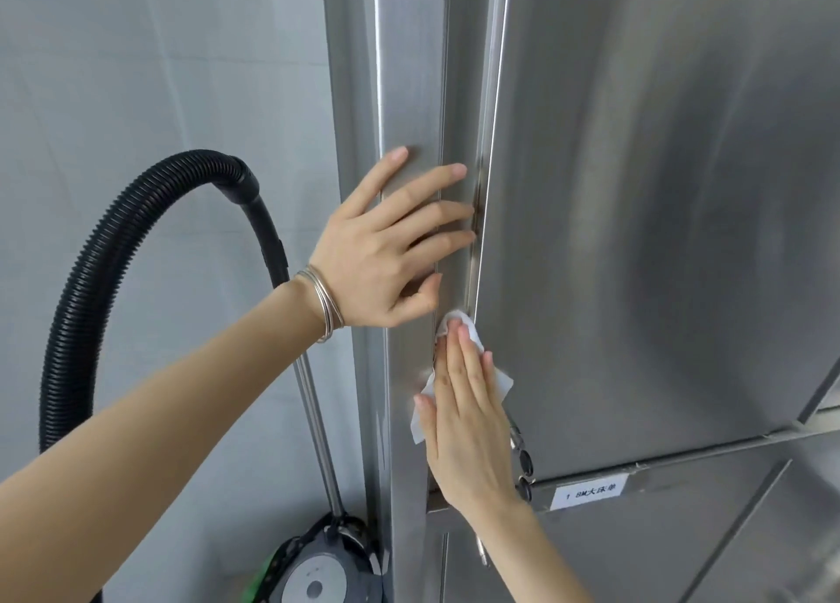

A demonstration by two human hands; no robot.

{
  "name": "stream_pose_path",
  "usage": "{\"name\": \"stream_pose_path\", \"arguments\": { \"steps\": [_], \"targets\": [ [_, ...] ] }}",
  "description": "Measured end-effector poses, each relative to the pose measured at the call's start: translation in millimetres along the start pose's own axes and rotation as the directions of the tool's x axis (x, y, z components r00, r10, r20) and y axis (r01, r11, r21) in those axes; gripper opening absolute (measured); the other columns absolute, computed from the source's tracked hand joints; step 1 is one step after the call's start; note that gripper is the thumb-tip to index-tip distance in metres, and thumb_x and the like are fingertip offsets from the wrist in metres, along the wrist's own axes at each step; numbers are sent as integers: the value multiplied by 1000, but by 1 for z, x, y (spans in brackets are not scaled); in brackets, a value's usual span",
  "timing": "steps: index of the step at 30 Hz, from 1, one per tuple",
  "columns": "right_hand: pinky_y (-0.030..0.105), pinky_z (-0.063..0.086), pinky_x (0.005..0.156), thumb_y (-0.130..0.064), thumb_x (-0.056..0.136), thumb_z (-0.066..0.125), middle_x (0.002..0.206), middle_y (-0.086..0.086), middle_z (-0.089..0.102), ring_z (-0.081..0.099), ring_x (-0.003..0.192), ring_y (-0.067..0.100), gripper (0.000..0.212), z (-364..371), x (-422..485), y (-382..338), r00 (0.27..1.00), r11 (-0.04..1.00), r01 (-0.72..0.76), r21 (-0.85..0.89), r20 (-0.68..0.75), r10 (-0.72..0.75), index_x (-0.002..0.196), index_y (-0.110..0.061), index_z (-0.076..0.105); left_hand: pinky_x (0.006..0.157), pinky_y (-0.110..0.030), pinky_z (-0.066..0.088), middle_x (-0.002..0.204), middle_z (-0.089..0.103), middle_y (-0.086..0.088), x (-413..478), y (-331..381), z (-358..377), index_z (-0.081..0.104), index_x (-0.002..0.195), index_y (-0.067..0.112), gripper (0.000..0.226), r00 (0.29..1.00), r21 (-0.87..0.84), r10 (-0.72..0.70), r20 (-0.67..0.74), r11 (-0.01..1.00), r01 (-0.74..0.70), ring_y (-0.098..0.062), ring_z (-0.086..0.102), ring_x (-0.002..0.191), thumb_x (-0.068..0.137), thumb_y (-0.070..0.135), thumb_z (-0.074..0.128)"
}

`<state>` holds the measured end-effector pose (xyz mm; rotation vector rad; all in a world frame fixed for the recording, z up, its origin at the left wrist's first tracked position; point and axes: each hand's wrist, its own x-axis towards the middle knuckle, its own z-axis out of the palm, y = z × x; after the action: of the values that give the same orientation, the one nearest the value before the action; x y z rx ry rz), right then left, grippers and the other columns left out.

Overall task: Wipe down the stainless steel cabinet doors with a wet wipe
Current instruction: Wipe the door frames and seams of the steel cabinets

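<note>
On the cabinet (636,193), flat right hand (468,429) presses wet wipe (501,385) — left hand (372,257) (fingers straight) above.

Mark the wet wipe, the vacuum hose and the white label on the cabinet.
wet wipe (501,384), head view, on its uncovered right corner.
vacuum hose (191,167), head view, on the top of its black ribbed arch.
white label (588,492), head view, on the middle of its printed face.

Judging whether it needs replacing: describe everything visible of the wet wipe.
The wet wipe is white, thin and crumpled, like soft nonwoven sheet. The right hand presses it with straight fingers against the steel beside the left edge of the cabinet door. Its corners poke out above the fingertips, rightward and beside the thumb.
</note>
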<state>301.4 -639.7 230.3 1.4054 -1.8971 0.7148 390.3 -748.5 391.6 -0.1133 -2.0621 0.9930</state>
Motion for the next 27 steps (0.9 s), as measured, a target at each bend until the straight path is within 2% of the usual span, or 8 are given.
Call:
{"name": "stream_pose_path", "arguments": {
  "steps": [5, 11, 15, 19, 21, 24, 25, 27],
  "targets": [
    [41, 9, 118, -28, 103, 13, 156, 13, 13, 7, 145, 22, 53, 10, 7, 7, 995, 998, 47, 30, -93, -44, 146, 2, 18, 118, -52, 16, 119, 68, -6, -1, 3, 3, 73, 108, 12, 39, 1000, 46, -16, -26, 999, 17, -32, 47, 133, 82, 24, 46],
    [45, 15, 113, -26, 102, 14, 155, 18, 14, 11, 144, 27, 54, 72, -97, 4, 998, 996, 52, -74, 32, -50, 141, 6, 33, 118, -54, 18, 121, 66, -10, -39, 44, 23, 71, 112, 9, 42, 1000, 91, 3, -4, 996, -3, -31, 45, 135, 82, 24, 47],
    [44, 11, 115, -28, 98, 24, 154, 17, 18, 10, 144, 25, 56, 62, -75, 4, 998, 998, 21, -51, -57, -24, 142, 7, 28, 116, -54, 22, 124, 65, -9, -63, 71, 33, 70, 115, 9, 44, 999, 76, 9, 32, 997, -11, -31, 47, 134, 81, 23, 46],
    [41, 8, 117, -27, 100, 21, 156, 17, 11, 4, 145, 25, 56, 65, -58, 10, 994, 999, 44, 1, -104, -43, 144, 7, 21, 117, -54, 21, 123, 66, -9, -64, 70, 35, 70, 114, 10, 43, 1000, 100, 2, 8, 995, -3, -31, 47, 134, 83, 23, 44],
    [43, 10, 117, -27, 101, 19, 156, 18, 8, 4, 145, 27, 55, 84, -89, 11, 997, 998, 57, -20, -43, -58, 144, 7, 21, 118, -53, 21, 122, 66, -9, -65, 70, 35, 70, 114, 10, 42, 1000, 106, 4, 4, 994, -4, -31, 47, 133, 82, 22, 45],
    [45, 19, 112, -26, 102, 17, 154, 20, 14, 14, 143, 30, 53, 107, -147, 12, 992, 993, 89, -80, 96, -81, 138, 6, 38, 117, -53, 21, 122, 66, -9, -66, 73, 34, 70, 114, 9, 41, 1000, 119, 2, 1, 993, -2, -32, 48, 132, 81, 20, 49],
    [45, 18, 111, -26, 102, 15, 153, 19, 16, 15, 143, 30, 54, 110, -153, 11, 991, 994, 77, -74, 113, -68, 137, 5, 41, 117, -53, 22, 121, 66, -9, -66, 74, 33, 70, 114, 9, 41, 1000, 120, 0, -3, 993, 0, -32, 49, 132, 81, 19, 49],
    [44, 14, 114, -26, 102, 13, 153, 18, 18, 12, 144, 28, 54, 107, -139, 8, 998, 999, 34, -23, 57, -33, 140, 6, 33, 117, -53, 22, 120, 67, -9, -66, 75, 34, 71, 114, 8, 40, 1000, 114, -4, -7, 993, 5, -32, 49, 132, 81, 19, 49]
  ]
}}
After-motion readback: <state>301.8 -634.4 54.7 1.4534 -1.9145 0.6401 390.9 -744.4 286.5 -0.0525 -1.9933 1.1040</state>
